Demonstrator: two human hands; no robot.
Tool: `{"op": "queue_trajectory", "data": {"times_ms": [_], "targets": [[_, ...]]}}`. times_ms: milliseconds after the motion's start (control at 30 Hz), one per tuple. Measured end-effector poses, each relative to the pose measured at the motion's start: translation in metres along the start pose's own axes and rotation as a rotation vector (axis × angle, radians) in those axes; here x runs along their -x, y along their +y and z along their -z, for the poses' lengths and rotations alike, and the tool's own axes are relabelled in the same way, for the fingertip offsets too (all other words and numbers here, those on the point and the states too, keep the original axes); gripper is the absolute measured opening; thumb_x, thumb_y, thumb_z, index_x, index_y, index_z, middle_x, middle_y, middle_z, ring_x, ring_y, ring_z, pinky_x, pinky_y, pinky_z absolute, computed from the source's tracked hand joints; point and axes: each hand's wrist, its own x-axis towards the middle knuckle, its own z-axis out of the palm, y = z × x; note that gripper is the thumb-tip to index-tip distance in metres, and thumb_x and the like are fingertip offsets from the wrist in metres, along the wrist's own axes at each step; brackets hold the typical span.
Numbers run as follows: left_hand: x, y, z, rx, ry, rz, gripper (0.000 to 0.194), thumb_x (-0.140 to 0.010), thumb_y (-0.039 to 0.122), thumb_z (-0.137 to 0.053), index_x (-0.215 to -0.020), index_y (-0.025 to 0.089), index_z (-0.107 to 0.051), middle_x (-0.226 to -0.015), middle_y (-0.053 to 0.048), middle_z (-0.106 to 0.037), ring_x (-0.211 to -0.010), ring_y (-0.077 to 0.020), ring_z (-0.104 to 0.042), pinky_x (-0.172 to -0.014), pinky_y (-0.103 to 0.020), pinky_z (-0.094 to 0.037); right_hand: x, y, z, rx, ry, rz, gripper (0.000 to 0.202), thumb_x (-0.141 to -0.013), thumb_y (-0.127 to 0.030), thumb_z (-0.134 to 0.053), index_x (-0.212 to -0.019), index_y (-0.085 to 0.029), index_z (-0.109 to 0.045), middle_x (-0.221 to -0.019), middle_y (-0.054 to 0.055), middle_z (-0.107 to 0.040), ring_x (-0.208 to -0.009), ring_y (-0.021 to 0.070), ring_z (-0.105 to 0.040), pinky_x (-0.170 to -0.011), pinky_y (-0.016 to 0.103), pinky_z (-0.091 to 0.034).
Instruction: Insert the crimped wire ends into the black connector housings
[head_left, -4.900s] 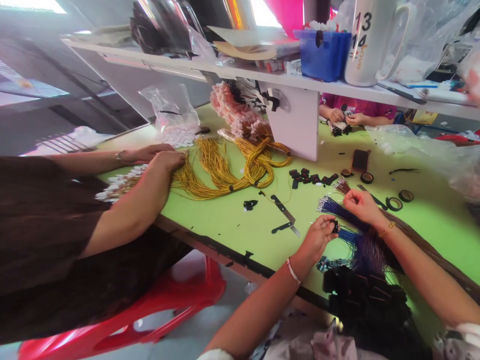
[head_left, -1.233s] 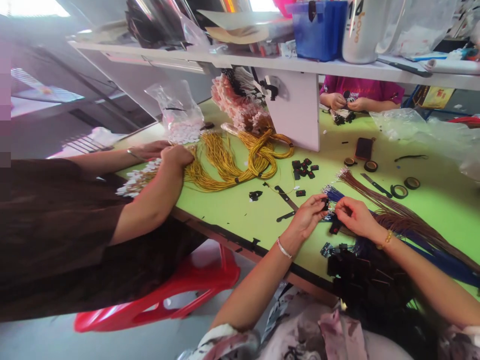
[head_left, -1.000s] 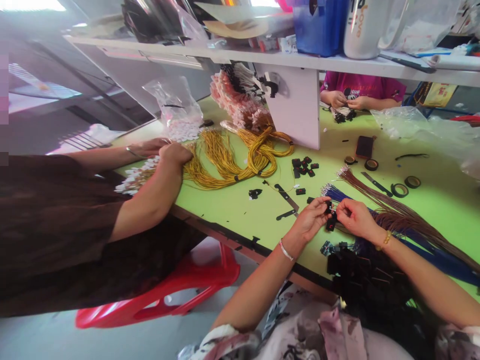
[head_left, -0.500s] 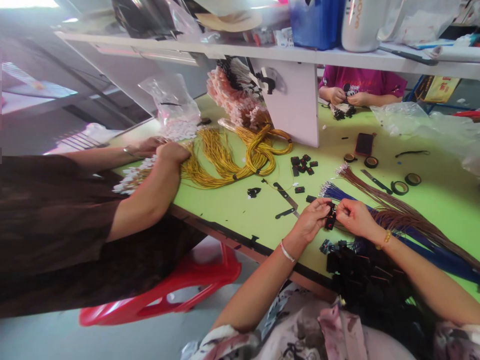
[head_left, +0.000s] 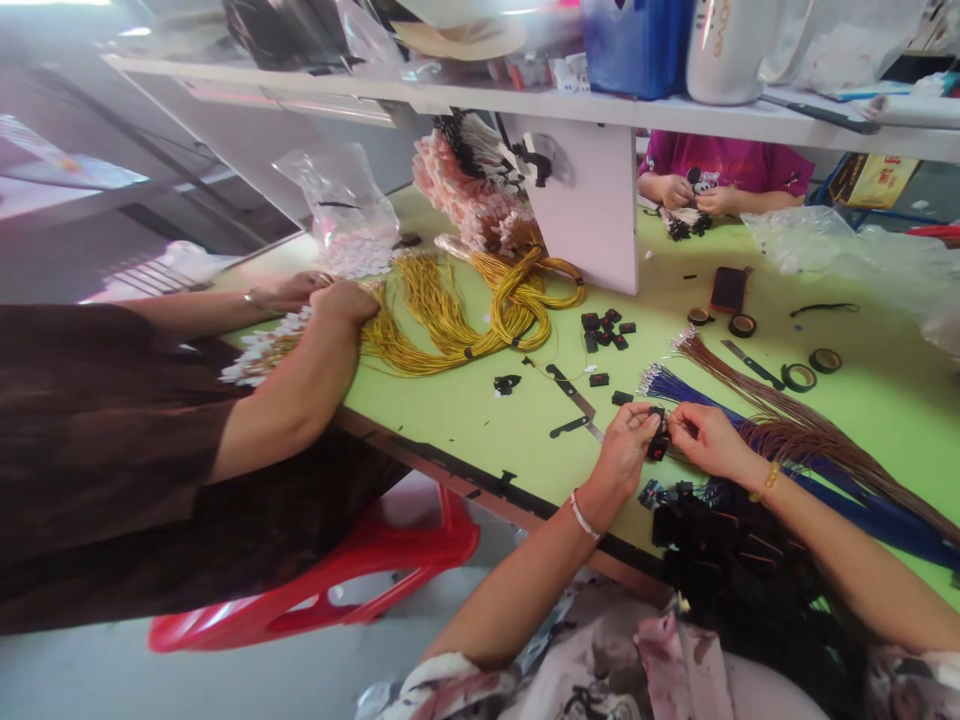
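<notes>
My left hand [head_left: 628,440] is closed on a small black plastic housing [head_left: 658,445] with a red mark on it. Close beside it, my right hand [head_left: 699,435] has its fingers pinched at the housing's right side; what they hold is too small to make out, perhaps a wire end. Under and behind my right hand run a bundle of blue wires [head_left: 679,388] and a bundle of brown wires [head_left: 739,378], both with metal-tipped ends. Below my hands lies a heap of black housings [head_left: 739,560] with wires. Several loose black housings [head_left: 600,330] are on the table farther left.
Two knife-like blades [head_left: 574,395] lie left of my hands. Black tape rolls [head_left: 799,377] and another blade [head_left: 750,362] are at the right. Yellow wire bundles [head_left: 450,340] lie before a co-worker's arms [head_left: 300,400]. A shelf [head_left: 480,98] crosses above; another person [head_left: 720,165] sits opposite.
My left hand has turned slightly, its wrist shifting a little right, and the housing tilts differently. My right hand has moved slightly left. The co-worker's arms stay nearly the same.
</notes>
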Motion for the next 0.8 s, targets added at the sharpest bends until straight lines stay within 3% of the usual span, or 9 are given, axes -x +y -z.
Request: {"op": "queue_trajectory", "data": {"times_ms": [133, 267, 367, 433, 500, 600, 800], "targets": [[0.000, -0.003, 0.002, -0.040, -0.015, -0.016, 0.032, -0.062, 0.022, -0.077, -0.085, 0.015, -0.056, -0.070, 0.001, -0.059, -0.064, -0.0087, -0.054, -0.063, -0.021, -0.041, 0.004, -0.001, -0.004, 0.043, 0.017, -0.011, 0.017, -0.078, -0.018, -0.048, -0.061, -0.020, -0.046, -0.057, -0.002, -0.051, -0.052, 0.0111, -0.041, -0.054, 0.023, -0.032], [0.002, -0.002, 0.003, -0.086, -0.011, -0.005, 0.031, -0.063, 0.021, -0.077, -0.085, 0.015, -0.055, -0.071, 0.001, -0.059, -0.064, -0.0084, -0.055, -0.059, -0.020, -0.041, -0.003, 0.007, 0.003, 0.029, -0.072, 0.012, 0.016, -0.080, -0.021, -0.049, -0.065, -0.019, -0.052, -0.059, -0.002, -0.054, -0.053, 0.0106, -0.044, -0.054, 0.022, -0.032], [0.004, -0.001, 0.000, -0.084, -0.049, 0.055, 0.034, -0.066, 0.028, -0.076, -0.088, 0.017, -0.053, -0.076, 0.000, -0.059, -0.068, -0.0116, -0.059, -0.055, -0.020, -0.042, -0.021, 0.023, 0.016, 0.058, 0.002, -0.062, 0.019, -0.086, -0.026, -0.046, -0.075, -0.018, -0.059, -0.067, 0.000, -0.060, -0.058, 0.0113, -0.049, -0.056, 0.022, -0.034], [0.005, 0.000, -0.004, -0.111, -0.072, 0.112, 0.035, -0.068, 0.032, -0.074, -0.091, 0.018, -0.051, -0.079, -0.001, -0.058, -0.070, -0.0140, -0.062, -0.052, -0.021, -0.043, -0.034, 0.037, 0.022, 0.223, 0.075, -0.169, 0.012, -0.082, -0.026, -0.054, -0.076, -0.018, -0.060, -0.070, 0.001, -0.062, -0.061, 0.0123, -0.051, -0.057, 0.023, -0.033], [0.006, 0.001, -0.008, -0.158, -0.082, 0.163, 0.035, -0.070, 0.032, -0.072, -0.094, 0.019, -0.051, -0.081, -0.001, -0.057, -0.069, -0.0148, -0.064, -0.050, -0.021, -0.043, -0.044, 0.050, 0.025, 0.319, 0.048, -0.230, 0.006, -0.077, -0.022, -0.058, -0.074, -0.018, -0.061, -0.072, 0.002, -0.063, -0.063, 0.0129, -0.052, -0.059, 0.023, -0.033], [0.007, 0.001, -0.012, -0.191, -0.086, 0.205, 0.034, -0.072, 0.030, -0.071, -0.099, 0.018, -0.054, -0.083, -0.001, -0.056, -0.067, -0.0148, -0.065, -0.048, -0.021, -0.042, -0.048, 0.062, 0.025, 0.281, -0.014, -0.238, 0.009, -0.080, -0.021, -0.054, -0.072, -0.018, -0.058, -0.072, 0.002, -0.063, -0.064, 0.0130, -0.053, -0.060, 0.023, -0.033], [0.003, -0.004, -0.011, -0.115, -0.074, 0.136, 0.033, -0.069, 0.030, -0.073, -0.094, 0.017, -0.056, -0.085, -0.003, -0.058, -0.070, -0.0155, -0.065, -0.055, -0.023, -0.047, -0.045, 0.055, 0.035, 0.404, 0.071, -0.240, 0.009, -0.082, -0.020, -0.048, -0.076, -0.019, -0.055, -0.071, 0.004, -0.061, -0.061, 0.0149, -0.049, -0.056, 0.025, -0.028]]}}
